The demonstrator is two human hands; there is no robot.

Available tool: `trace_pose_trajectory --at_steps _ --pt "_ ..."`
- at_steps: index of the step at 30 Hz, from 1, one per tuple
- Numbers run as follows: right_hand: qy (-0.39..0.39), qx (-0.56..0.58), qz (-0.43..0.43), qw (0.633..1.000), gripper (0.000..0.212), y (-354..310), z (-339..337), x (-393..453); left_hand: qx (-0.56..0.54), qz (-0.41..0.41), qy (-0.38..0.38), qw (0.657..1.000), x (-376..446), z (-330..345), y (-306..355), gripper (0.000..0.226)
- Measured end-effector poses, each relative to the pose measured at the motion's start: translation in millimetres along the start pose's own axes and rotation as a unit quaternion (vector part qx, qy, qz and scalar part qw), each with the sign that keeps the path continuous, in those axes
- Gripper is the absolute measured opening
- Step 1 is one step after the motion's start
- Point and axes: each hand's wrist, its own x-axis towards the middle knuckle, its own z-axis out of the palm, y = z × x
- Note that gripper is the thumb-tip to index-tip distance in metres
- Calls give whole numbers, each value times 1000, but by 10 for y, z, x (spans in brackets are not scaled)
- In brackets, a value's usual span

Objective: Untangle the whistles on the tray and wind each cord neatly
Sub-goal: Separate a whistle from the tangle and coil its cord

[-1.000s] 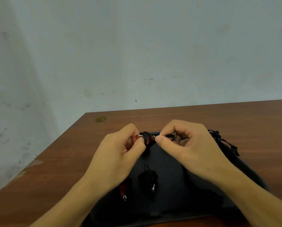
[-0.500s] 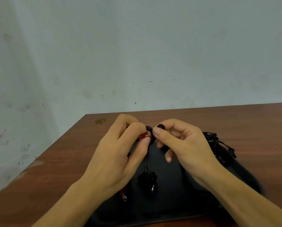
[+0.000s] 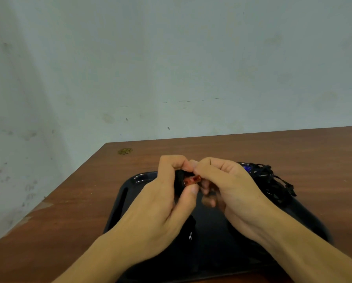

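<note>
A black tray [image 3: 130,193] lies on the wooden table in front of me. Above its far half, my left hand [image 3: 160,203] pinches a small red whistle [image 3: 192,180] with black cord wound around it, thumb underneath. My right hand [image 3: 224,186] meets it from the right, fingertips pinching the black cord at the whistle. A tangled heap of black cords [image 3: 269,180] with a blue whistle [image 3: 247,168] sits at the tray's far right corner. One wound black bundle [image 3: 189,229] lies on the tray below my left hand, partly hidden.
The brown wooden table [image 3: 293,152] runs to a pale wall behind. Its left edge slants close beside the tray. A small round brass-coloured mark [image 3: 125,151] sits near the table's far left corner.
Both hands have turned the red whistle between them and closed together over it. The camera view shifted slightly, and a second wound whistle on the tray is now hidden under my left hand.
</note>
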Motion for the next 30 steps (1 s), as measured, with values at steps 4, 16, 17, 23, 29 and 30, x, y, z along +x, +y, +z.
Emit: trace_pose_trajectory --at_steps 4,16,17,23,29,30 --pt "-37 97 22 994 27 15 -1 7 -9 -41 6 999 41 -6 -34 20" --pt "-6 -243 -190 951 6 59 -82 17 123 -51 -22 991 42 -78 -100 27" --pt "1 -276 -210 938 6 64 -93 15 131 -52 -21 990 42 -79 -100 28" --pt "40 -378 -292 878 7 85 -132 45 117 -30 -6 993 33 -52 -121 34" --pt "91 -368 -326 866 12 109 -190 94 32 -54 42 997 31 -55 -133 39" --pt "97 -361 -330 867 12 116 -184 93 20 -58 51 997 29 -55 -128 38"
